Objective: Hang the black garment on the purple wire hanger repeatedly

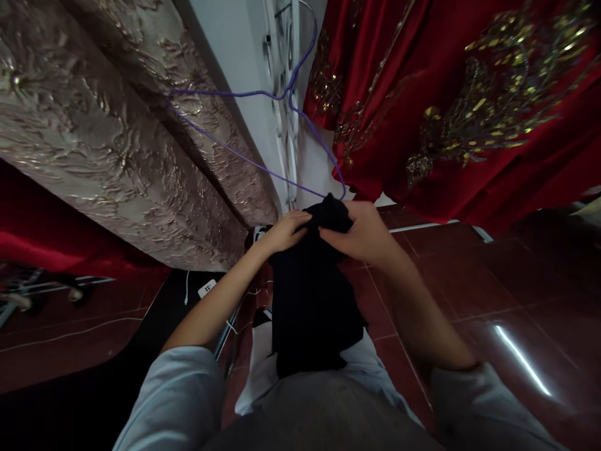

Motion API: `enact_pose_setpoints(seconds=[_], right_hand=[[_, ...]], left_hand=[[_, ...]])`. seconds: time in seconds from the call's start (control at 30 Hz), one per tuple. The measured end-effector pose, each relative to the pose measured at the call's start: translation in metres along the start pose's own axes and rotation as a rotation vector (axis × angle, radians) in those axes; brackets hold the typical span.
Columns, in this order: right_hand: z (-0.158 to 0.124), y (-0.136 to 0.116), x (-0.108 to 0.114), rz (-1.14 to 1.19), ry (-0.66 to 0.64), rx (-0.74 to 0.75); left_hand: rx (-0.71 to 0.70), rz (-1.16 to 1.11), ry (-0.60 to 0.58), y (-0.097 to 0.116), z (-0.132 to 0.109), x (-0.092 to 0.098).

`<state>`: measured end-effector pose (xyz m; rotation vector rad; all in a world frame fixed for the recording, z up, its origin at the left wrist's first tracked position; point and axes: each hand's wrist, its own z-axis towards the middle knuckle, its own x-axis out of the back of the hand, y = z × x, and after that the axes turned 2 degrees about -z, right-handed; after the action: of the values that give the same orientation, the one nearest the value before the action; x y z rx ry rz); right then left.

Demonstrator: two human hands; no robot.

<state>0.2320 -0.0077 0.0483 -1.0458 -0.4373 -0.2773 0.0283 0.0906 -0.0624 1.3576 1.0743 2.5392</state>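
A black garment (312, 294) hangs down in front of my body, bunched at its top edge. My left hand (286, 230) grips that top edge from the left, fingers closed on the cloth. From the right, my right hand (361, 233) is closed on the same bunched cloth. A purple wire hanger (263, 134) rises just above my hands, and its lower right end meets the top of the black garment. Whether the garment is on the hanger I cannot tell.
A red garment with gold embroidery (469, 106) hangs at the upper right. Silvery embossed fabric (117, 144) fills the upper left. A white wall strip (263, 75) runs between them. The floor (493, 294) is dark red tile. A white power strip (206, 288) lies on a black surface at the lower left.
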Motion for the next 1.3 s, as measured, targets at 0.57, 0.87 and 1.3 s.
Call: enact_pose_setpoints(seconds=[0.57, 0.87, 1.3], right_hand=[[0.117, 0.120, -0.083, 0.283, 0.134, -0.041], [0.133, 0.118, -0.079, 0.207, 0.127, 0.042], [0.104, 0.092, 0.005, -0.040, 0.378, -0.011]], left_hand=[[0.486, 0.109, 0.256, 0.029, -0.088, 0.056], [0.620, 0.091, 0.046, -0.002, -0.124, 0.042], [0.233, 0.409, 0.598, 0.040, -0.060, 0.191]])
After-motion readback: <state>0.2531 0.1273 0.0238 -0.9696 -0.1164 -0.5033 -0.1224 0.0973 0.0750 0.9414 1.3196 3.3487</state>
